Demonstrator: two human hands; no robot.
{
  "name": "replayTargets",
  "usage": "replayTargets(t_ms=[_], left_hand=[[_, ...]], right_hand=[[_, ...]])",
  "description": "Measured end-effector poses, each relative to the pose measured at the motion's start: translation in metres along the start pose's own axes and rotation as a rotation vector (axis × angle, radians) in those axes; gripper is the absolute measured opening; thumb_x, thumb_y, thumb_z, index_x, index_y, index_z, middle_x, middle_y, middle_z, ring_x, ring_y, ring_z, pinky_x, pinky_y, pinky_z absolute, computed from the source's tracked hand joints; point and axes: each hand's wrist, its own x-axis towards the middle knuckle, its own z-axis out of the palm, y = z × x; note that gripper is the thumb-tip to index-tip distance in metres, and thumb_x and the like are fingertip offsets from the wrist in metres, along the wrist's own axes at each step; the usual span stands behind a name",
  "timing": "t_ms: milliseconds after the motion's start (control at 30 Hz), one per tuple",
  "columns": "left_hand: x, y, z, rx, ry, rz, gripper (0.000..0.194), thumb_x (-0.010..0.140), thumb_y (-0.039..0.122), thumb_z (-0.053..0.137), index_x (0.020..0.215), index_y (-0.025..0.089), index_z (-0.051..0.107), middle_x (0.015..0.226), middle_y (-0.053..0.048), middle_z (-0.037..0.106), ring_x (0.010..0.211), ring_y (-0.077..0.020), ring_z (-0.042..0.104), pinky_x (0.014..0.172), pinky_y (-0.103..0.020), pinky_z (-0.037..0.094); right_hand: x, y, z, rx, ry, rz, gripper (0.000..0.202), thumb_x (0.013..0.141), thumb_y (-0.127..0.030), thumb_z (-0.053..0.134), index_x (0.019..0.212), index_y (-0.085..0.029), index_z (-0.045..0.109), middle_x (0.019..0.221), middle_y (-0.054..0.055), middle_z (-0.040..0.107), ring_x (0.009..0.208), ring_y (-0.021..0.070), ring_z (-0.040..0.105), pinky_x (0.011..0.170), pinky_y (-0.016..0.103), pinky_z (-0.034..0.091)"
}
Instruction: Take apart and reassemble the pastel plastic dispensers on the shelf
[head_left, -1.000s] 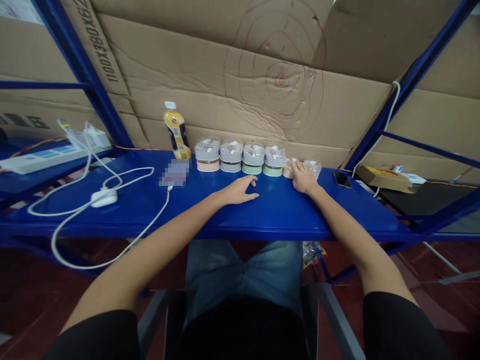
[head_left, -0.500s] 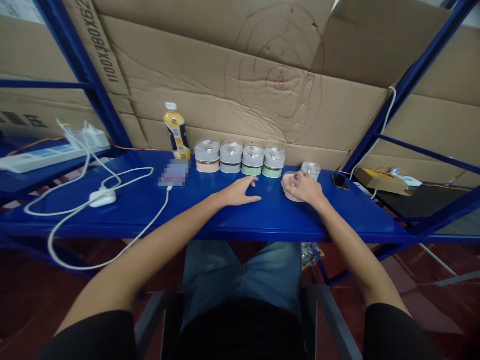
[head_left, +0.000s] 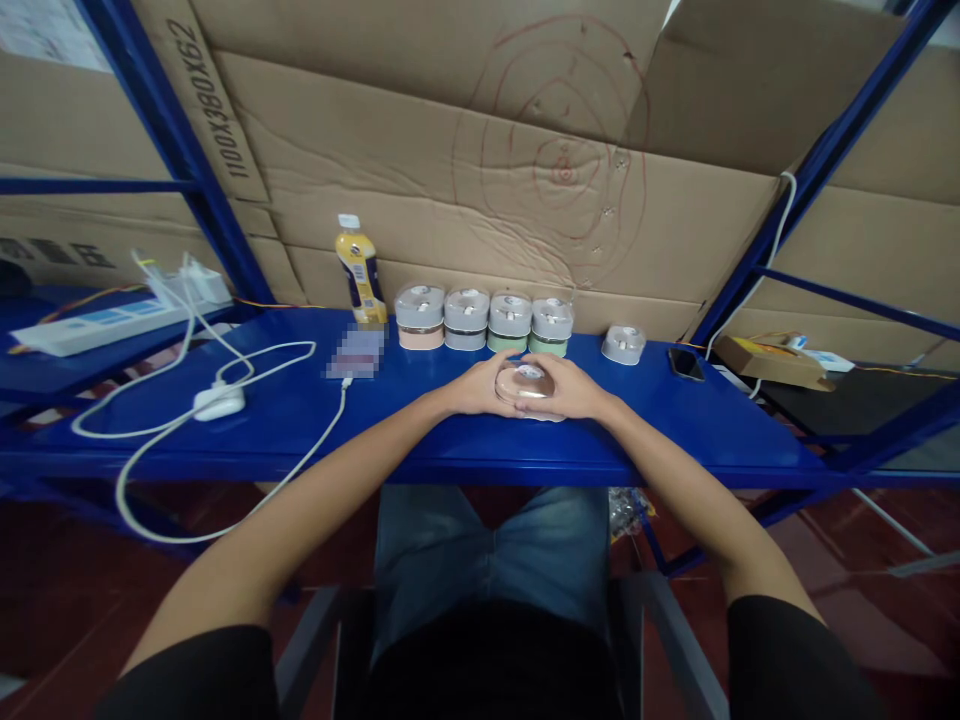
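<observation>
A pinkish, rounded container (head_left: 529, 384) sits near the front of the blue table, between my two hands. My left hand (head_left: 480, 388) is closed around its left side, and my right hand (head_left: 571, 388) wraps its right side. Just behind them stands a row of two-tier containers with clear-grey tops: one with a peach base (head_left: 421, 318), one grey (head_left: 466, 320), and two with green bases, the left one (head_left: 510, 316) and the right one (head_left: 552, 322). My fingers partly hide the green bases. Apart on the right is a low clear-grey container (head_left: 623, 344).
A yellow drink bottle (head_left: 361, 270) stands at the back left, by a blurred flat object (head_left: 357, 352) with a white cable. A white adapter (head_left: 219, 400) and a power strip (head_left: 112, 320) are farther left. A phone (head_left: 685, 363) and a cardboard box (head_left: 772, 362) are on the right.
The pinkish container has moved left, from beside the low grey one to the front middle. My right hand came with it, and my left hand has closed on its other side.
</observation>
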Motion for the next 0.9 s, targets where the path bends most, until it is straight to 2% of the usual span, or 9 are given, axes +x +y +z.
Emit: replayTargets(t_ms=[67, 133, 267, 367, 500, 633, 767, 833, 900], left_hand=[[-0.001, 0.005, -0.002, 0.047, 0.019, -0.016, 0.126, 0.063, 0.057, 0.103, 0.168, 0.02, 0.044, 0.156, -0.021, 0.066, 0.144, -0.0459, 0.065, 0.121, -0.062, 0.052], [-0.003, 0.01, -0.004, 0.125, 0.015, -0.015, 0.118, 0.069, 0.058, 0.099, 0.168, 0.02, 0.047, 0.157, -0.02, 0.064, 0.145, -0.0453, 0.062, 0.123, -0.062, 0.049], [-0.005, 0.019, -0.007, 0.247, -0.077, 0.033, 0.066, 0.091, 0.057, 0.082, 0.15, 0.029, 0.074, 0.138, -0.013, 0.071, 0.138, -0.0388, 0.063, 0.124, -0.059, 0.048], [-0.005, 0.023, -0.01, 0.243, -0.106, 0.048, 0.047, 0.099, 0.056, 0.074, 0.139, 0.032, 0.083, 0.131, -0.012, 0.074, 0.135, -0.037, 0.061, 0.124, -0.059, 0.047], [-0.004, 0.017, -0.024, 0.212, 0.015, -0.01, 0.047, 0.1, 0.063, 0.071, 0.121, 0.026, 0.089, 0.129, -0.013, 0.074, 0.129, -0.0356, 0.064, 0.123, -0.057, 0.048], [-0.006, 0.002, -0.054, 0.256, 0.109, -0.138, 0.05, 0.091, 0.072, 0.076, 0.101, 0.025, 0.088, 0.113, -0.009, 0.076, 0.119, -0.0328, 0.068, 0.114, -0.053, 0.054], [-0.008, -0.009, -0.075, 0.305, 0.075, -0.186, 0.049, 0.079, 0.071, 0.086, 0.084, 0.023, 0.084, 0.089, -0.006, 0.075, 0.103, -0.0303, 0.07, 0.099, -0.046, 0.059], [-0.009, -0.008, -0.077, 0.302, 0.06, -0.217, 0.047, 0.078, 0.07, 0.087, 0.081, 0.023, 0.082, 0.085, -0.005, 0.075, 0.1, -0.0302, 0.071, 0.094, -0.045, 0.06], [-0.009, -0.003, -0.073, 0.292, 0.065, -0.224, 0.046, 0.08, 0.069, 0.085, 0.084, 0.023, 0.081, 0.091, -0.006, 0.077, 0.104, -0.0317, 0.073, 0.098, -0.046, 0.06]], right_hand=[[-0.001, 0.01, -0.007, 0.116, 0.068, 0.008, 0.08, 0.087, -0.075, 0.08, 0.146, -0.024, 0.066, 0.145, 0.015, 0.076, 0.131, 0.0386, 0.073, 0.114, 0.057, 0.058], [-0.007, 0.025, -0.019, 0.212, 0.142, 0.08, 0.074, 0.089, -0.074, 0.078, 0.144, -0.025, 0.066, 0.14, 0.012, 0.078, 0.125, 0.0352, 0.075, 0.11, 0.055, 0.06], [-0.022, 0.055, -0.044, 0.194, 0.261, 0.317, 0.068, 0.089, -0.073, 0.075, 0.137, -0.025, 0.067, 0.127, 0.01, 0.08, 0.116, 0.0342, 0.075, 0.104, 0.054, 0.061], [-0.026, 0.067, -0.051, 0.138, 0.273, 0.424, 0.068, 0.088, -0.072, 0.075, 0.135, -0.024, 0.068, 0.12, 0.01, 0.081, 0.108, 0.0331, 0.075, 0.1, 0.053, 0.061], [-0.025, 0.067, -0.049, 0.146, 0.238, 0.424, 0.068, 0.087, -0.07, 0.076, 0.135, -0.022, 0.068, 0.124, 0.012, 0.08, 0.107, 0.0322, 0.075, 0.101, 0.051, 0.061], [-0.027, 0.066, -0.051, 0.09, 0.156, 0.451, 0.074, 0.085, -0.067, 0.08, 0.139, -0.018, 0.067, 0.12, 0.012, 0.079, 0.108, 0.0322, 0.075, 0.102, 0.05, 0.061], [-0.028, 0.069, -0.054, 0.042, 0.012, 0.456, 0.082, 0.076, -0.057, 0.092, 0.143, -0.017, 0.066, 0.13, 0.014, 0.078, 0.114, 0.0332, 0.075, 0.106, 0.05, 0.061], [-0.028, 0.07, -0.053, 0.029, -0.029, 0.457, 0.082, 0.074, -0.053, 0.096, 0.142, -0.017, 0.068, 0.134, 0.015, 0.078, 0.118, 0.0345, 0.075, 0.109, 0.052, 0.06], [-0.028, 0.07, -0.052, 0.031, -0.018, 0.457, 0.081, 0.073, -0.052, 0.097, 0.142, -0.017, 0.07, 0.135, 0.015, 0.078, 0.121, 0.0357, 0.075, 0.111, 0.053, 0.059]])
